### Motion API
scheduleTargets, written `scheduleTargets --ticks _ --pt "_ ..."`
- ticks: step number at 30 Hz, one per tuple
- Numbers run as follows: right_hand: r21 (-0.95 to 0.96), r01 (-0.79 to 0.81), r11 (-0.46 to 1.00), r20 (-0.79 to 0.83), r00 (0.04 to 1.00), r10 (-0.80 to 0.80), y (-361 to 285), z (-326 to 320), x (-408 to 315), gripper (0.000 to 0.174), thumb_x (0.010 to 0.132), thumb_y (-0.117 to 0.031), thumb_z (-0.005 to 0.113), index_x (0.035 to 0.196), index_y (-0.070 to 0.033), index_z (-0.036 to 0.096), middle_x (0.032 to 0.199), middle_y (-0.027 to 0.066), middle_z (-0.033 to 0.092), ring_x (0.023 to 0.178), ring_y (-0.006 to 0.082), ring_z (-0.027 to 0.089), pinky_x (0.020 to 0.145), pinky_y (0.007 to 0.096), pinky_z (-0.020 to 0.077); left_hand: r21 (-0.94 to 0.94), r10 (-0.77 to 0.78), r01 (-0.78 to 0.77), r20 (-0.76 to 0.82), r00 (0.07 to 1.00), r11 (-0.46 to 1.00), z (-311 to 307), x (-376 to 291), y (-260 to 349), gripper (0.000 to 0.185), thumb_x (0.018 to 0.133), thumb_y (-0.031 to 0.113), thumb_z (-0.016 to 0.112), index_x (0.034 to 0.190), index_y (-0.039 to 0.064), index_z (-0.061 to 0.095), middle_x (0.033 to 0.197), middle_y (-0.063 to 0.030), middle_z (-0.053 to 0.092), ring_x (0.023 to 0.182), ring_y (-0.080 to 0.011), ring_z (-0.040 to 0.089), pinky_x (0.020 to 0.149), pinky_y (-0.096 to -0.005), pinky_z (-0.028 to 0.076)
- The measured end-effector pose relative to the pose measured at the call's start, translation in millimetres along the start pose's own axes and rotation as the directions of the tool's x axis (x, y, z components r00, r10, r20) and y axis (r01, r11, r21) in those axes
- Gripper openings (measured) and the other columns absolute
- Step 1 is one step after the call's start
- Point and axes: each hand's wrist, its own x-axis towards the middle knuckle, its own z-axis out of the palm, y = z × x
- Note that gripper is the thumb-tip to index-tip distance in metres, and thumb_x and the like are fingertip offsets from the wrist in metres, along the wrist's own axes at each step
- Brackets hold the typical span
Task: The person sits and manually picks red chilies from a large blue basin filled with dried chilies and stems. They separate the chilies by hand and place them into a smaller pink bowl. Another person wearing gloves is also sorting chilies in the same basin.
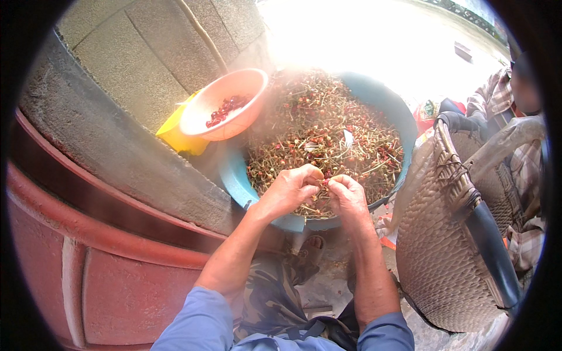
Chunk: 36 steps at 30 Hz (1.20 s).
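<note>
A large blue plastic tub (246,186) stands before me, heaped with dried stalks and small red pieces, perhaps chilli stems (325,118). Over its near part, my left hand (296,186) and my right hand (349,193) meet at the fingertips. Between them they pinch a small red piece (325,181), too small to name surely. To the upper left, an orange-pink plastic bowl (252,120) holds some dark red pieces (228,109). It tilts over a yellow container (175,127) beside the tub's rim. Two pale scraps lie on the heap.
A woven basket (443,254) with a dark wrapped handle (491,254) stands close at my right. Beyond it is another person in a checked sleeve (487,94). A concrete ledge (131,136) and red wall (127,294) run along my left.
</note>
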Motion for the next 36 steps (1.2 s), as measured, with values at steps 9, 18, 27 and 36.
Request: scheduleTargets --ticks 9,18,27,36 --pt "0.050 -0.005 0.999 0.050 0.999 0.002 -1 -1 -1 0.015 0.100 -0.020 0.060 0.092 -0.007 0.063 0.070 -0.0063 0.052 0.055 0.0027 0.043 0.049 0.0201 0.0357 0.106 0.055 -0.043 -0.109 0.993 0.993 4 1 0 0.011 0.095 0.008 0.065 0.104 0.003 0.068 0.082 -0.0050 0.071 0.064 -0.0097 0.064 0.060 -0.0289 0.053" --pt "-0.138 -0.037 0.990 -0.041 0.999 0.032 1 12 -3 0.030 0.104 -0.029 0.058 0.085 -0.007 0.062 0.064 -0.0049 0.051 0.053 0.0040 0.043 0.048 0.0227 0.0327 0.493 0.397 -0.294 -0.117 0.910 0.819 14 2 -12 0.011 0.091 0.007 0.066 0.101 0.004 0.066 0.091 -0.0158 0.068 0.085 -0.0343 0.069 0.074 -0.0403 0.055" --pt "-0.161 0.064 0.985 0.036 0.998 -0.059 6 7 1 0.024 0.102 -0.023 0.058 0.084 -0.008 0.060 0.068 -0.0054 0.051 0.054 0.0039 0.042 0.049 0.0212 0.0340 0.453 0.387 -0.286 -0.146 0.911 0.844 12 -1 -9 0.011 0.093 0.010 0.066 0.103 0.004 0.065 0.090 -0.0161 0.069 0.083 -0.0330 0.070 0.072 -0.0395 0.055" --pt "0.362 -0.088 0.928 0.342 0.939 -0.044 -1 0 -7 0.018 0.104 -0.022 0.054 0.090 -0.010 0.058 0.070 -0.0023 0.053 0.052 0.0056 0.044 0.047 0.0199 0.0346 -0.554 -0.037 0.002 -0.052 0.998 0.832 15 -2 -10 0.009 0.101 0.013 0.061 0.103 0.004 0.063 0.082 0.0013 0.062 0.061 -0.0040 0.053 0.053 -0.0184 0.044"
